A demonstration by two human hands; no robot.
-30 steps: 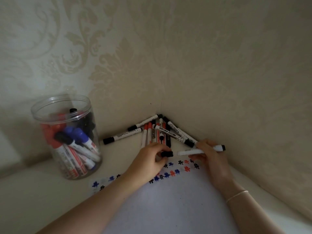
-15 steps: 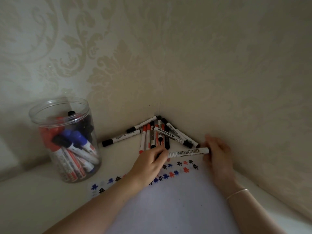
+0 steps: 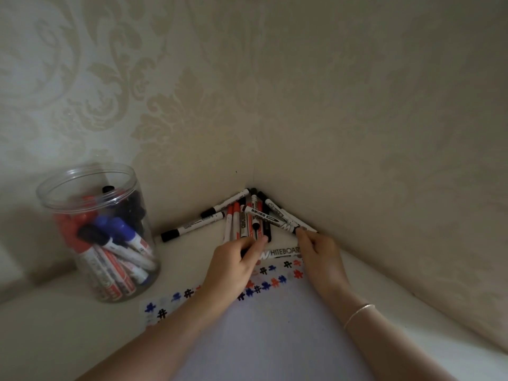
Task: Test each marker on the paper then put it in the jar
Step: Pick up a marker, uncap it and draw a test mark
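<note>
Marker [image 3: 281,252] spanning both hands, left hand [image 3: 233,266] apparently pinching its cap end, right hand [image 3: 319,254] gripping the other.

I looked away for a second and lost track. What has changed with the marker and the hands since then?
The cap, apart from the marker a second ago, is now pushed back on; the left hand and right hand have closed in from either end and both grip it above the paper. The jar and the pile of markers in the corner stayed put.
</note>
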